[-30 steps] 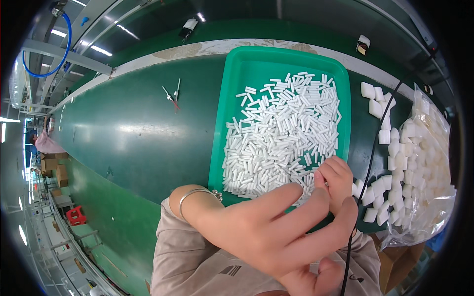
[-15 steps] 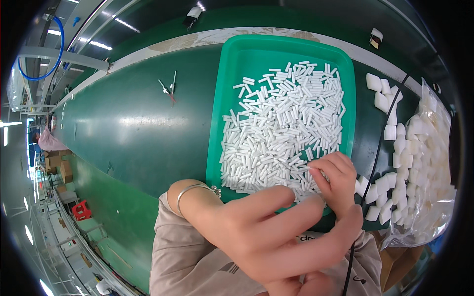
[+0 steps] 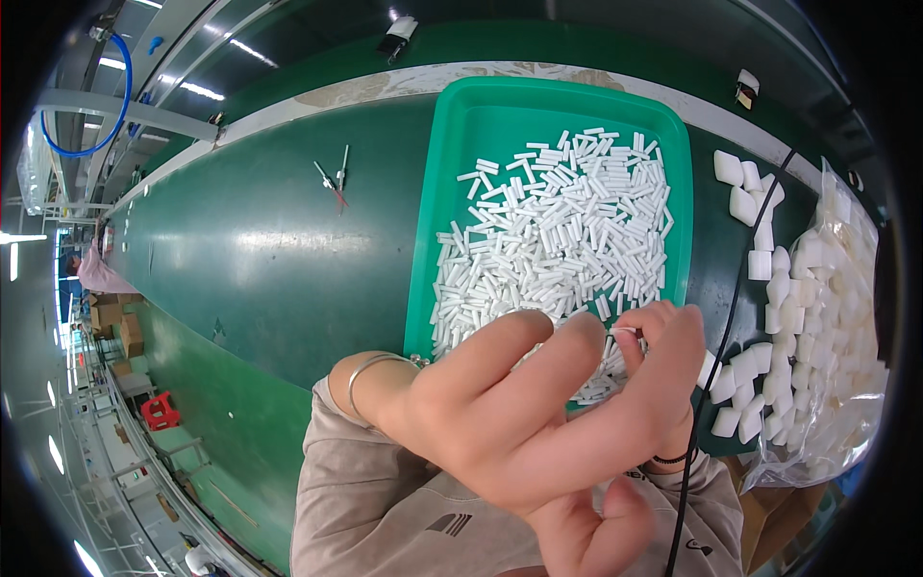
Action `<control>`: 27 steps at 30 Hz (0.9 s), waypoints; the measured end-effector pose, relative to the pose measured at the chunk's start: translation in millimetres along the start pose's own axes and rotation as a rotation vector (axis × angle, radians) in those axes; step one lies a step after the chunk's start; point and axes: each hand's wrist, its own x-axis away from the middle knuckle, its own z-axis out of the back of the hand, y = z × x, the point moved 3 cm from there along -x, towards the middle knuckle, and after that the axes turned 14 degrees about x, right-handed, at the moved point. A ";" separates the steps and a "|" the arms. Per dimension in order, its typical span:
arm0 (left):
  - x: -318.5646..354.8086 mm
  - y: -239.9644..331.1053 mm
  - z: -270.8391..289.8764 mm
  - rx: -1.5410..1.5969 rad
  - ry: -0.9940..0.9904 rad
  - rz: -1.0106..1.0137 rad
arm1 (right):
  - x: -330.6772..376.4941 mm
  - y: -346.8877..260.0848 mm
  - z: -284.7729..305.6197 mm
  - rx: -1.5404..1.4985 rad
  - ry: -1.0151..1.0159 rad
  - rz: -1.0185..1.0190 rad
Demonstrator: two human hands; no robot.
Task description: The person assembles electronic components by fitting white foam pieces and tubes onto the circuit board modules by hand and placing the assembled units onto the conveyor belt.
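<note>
A green plastic tray [image 3: 685, 240] holds a heap of short white rods [image 3: 553, 240], with bare tray floor showing at its far end. Over the tray's near right corner, my right hand [image 3: 663, 332] pinches a small white rod [image 3: 623, 330] between thumb and finger. Large in front is my left hand [image 3: 538, 423], a bracelet [image 3: 361, 375] on its wrist. Its fingers are bent and apart, the thumb stands away from them, and I see nothing in it. It covers the tray's near edge and much of my right hand; some of its fingertips are hidden.
Right of the tray lie white blocky pieces [image 3: 742, 370], beside a clear plastic bag [image 3: 827, 385] full of similar pieces. A black cable [image 3: 736, 288] runs between tray and bag. Two thin pointed tools [image 3: 336, 180] rest on the green table at left. Another person [image 3: 101, 272] sits far left.
My left hand has moved up and its outstretched finger has swung toward my right hand, covering more of it. The right hand has shifted slightly, with a white rod now visible in its pinch.
</note>
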 end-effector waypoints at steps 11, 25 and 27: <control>12.8 1.7 -3.5 -0.021 -0.042 0.004 | -2.2 -3.4 3.8 0.058 -0.109 0.083; 12.2 19.4 56.7 1.253 0.086 -0.099 | 2.3 2.4 -0.6 0.046 -0.120 0.102; 12.6 19.8 58.8 1.258 0.032 -0.019 | 2.2 2.4 -0.1 0.048 -0.126 0.104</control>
